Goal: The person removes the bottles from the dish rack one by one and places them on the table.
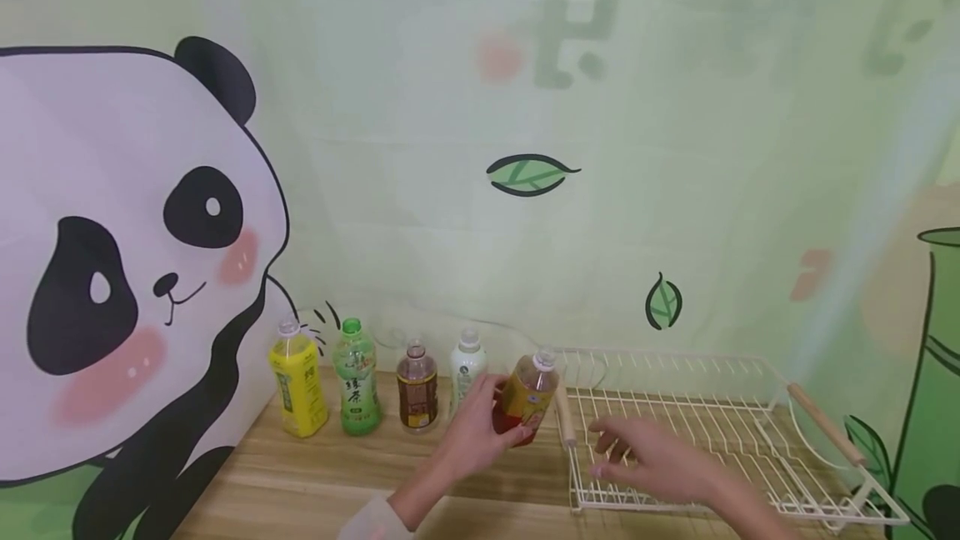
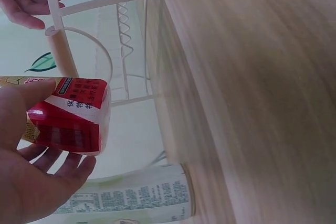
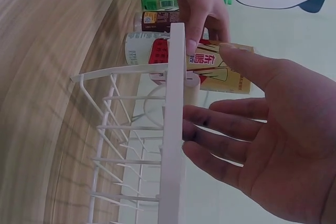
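Observation:
My left hand (image 1: 474, 433) grips a plastic drink bottle (image 1: 534, 397) with a gold and red label, thumb on one side and fingers on the other. The bottle leans to the right, and its base (image 2: 104, 119) is off the table in the left wrist view. Over the near left part of a white wire dish rack (image 1: 675, 403) is my right hand (image 1: 656, 458), fingers loosely bent and holding nothing. In the right wrist view its fingers (image 3: 231, 129) are beside the rack's rim, close to the bottle. A pale green-white bottle (image 1: 468, 361) stands just behind my left hand, partly covered.
To the left stand a brown-labelled bottle (image 1: 417, 390), a green bottle (image 1: 357, 382) and a yellow bottle (image 1: 297, 382) in a row. The rack has wooden handles (image 1: 825, 425) at its ends. Behind everything hangs a panda-print cloth (image 1: 420, 148). The table (image 1: 300, 482) is wood-grained.

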Action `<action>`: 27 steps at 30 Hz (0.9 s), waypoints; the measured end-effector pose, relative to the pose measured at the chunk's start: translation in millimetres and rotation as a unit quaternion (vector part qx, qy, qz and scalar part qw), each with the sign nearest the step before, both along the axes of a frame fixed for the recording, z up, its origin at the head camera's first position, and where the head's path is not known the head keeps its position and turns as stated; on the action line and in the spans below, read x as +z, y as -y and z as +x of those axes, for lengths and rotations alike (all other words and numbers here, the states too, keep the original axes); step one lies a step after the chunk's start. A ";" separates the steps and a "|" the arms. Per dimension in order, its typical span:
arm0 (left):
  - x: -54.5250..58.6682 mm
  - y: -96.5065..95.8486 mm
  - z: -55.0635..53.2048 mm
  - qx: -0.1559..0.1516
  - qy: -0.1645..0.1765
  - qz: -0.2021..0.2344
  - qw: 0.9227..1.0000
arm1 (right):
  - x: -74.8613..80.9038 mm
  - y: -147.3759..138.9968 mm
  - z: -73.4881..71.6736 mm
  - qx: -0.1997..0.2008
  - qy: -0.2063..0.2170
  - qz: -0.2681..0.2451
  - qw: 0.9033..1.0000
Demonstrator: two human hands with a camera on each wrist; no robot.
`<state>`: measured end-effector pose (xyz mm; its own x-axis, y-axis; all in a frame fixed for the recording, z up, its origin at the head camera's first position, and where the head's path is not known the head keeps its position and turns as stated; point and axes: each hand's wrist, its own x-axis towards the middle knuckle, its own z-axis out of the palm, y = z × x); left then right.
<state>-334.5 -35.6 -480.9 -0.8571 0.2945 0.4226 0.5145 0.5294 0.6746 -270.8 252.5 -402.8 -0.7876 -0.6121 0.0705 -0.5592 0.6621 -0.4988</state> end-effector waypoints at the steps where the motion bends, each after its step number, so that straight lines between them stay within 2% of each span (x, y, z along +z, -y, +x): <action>1: -1.2 0.2 -0.2 0.000 -0.001 0.000 1.000 | -1.0 0.4 0.3 0.001 0.001 0.000 1.000; 9: -10.7 1.0 -4.5 -0.012 0.009 0.025 1.000 | -6.3 2.0 1.5 0.016 -0.012 -0.001 1.000; 14: -16.6 -2.6 -9.8 -0.004 0.010 0.038 0.999 | -9.2 2.0 0.5 0.011 -0.016 0.001 1.000; 19: -21.0 -10.5 -12.6 0.000 0.015 0.053 0.999 | -11.8 1.7 0.0 0.006 0.002 -0.003 1.000; 23: -26.0 -16.5 -13.2 0.014 0.009 0.049 0.999 | -14.2 1.5 0.6 -0.002 0.020 0.001 1.000; 27: -32.1 -21.2 -15.6 0.030 0.000 0.041 0.999 | -16.2 2.2 2.5 0.015 0.025 -0.005 1.000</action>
<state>-350.1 -14.4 -513.0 -0.8725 0.2067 0.4428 0.4830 0.5025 0.7171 -268.3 250.3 -419.0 -0.7718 -0.6347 0.0385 -0.5532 0.6404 -0.5327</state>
